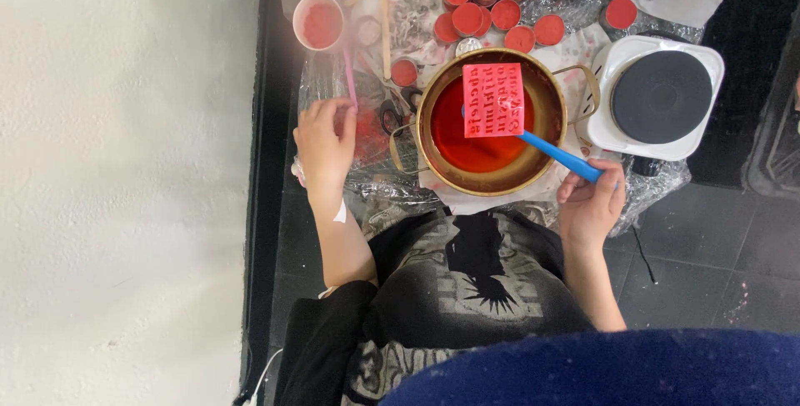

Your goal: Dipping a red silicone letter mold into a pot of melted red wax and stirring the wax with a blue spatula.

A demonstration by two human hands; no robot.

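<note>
Slanting from the clenched right hand (592,197) up-left over the pot (492,122), a blue-handled spatula (533,135) is held; the left hand (325,143), loosely open, rests beside the pot.

A brass-coloured pot (492,122) holds orange-red liquid (467,143). Over it sits a pink mould (493,99) patterned with raised letters, on a blue handle (560,156). At 12 o'clock, red-filled silver tins (500,6); at 3 o'clock, a white hotplate (621,131) with a dark grey disc.
</note>
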